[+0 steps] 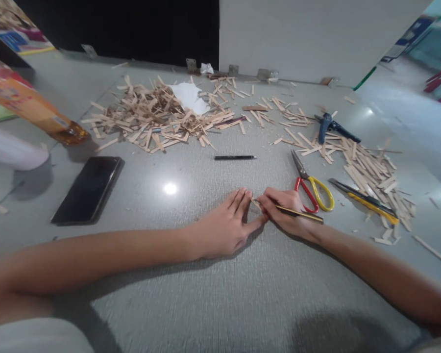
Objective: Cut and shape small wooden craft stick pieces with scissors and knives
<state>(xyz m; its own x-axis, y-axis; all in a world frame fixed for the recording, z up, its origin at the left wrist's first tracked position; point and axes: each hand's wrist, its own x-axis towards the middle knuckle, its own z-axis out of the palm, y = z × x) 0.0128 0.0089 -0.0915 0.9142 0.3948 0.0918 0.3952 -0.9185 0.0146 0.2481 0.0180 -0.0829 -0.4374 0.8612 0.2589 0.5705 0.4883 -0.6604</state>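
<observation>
My right hand (284, 211) is closed round a slim black and yellow tool (301, 214), probably a pencil or pen, its tip pointing left toward the fingers of my left hand. My left hand (226, 223) rests on the grey table, its fingertips and thumb around a small wooden piece (256, 203) that lies between the two hands. The fingers partly cover that piece. Beyond the hands lies a thin black pen (235, 157). Scissors (308, 184) with one red and one yellow handle lie just past my right hand.
Wooden strips (143, 113) are heaped at the back, with white paper (190, 97) on top. More strips (371, 169) lie right, near a yellow and black cutter (367, 200) and a dark blue tool (332, 128). A phone (88, 190) and bottle (33, 103) are left.
</observation>
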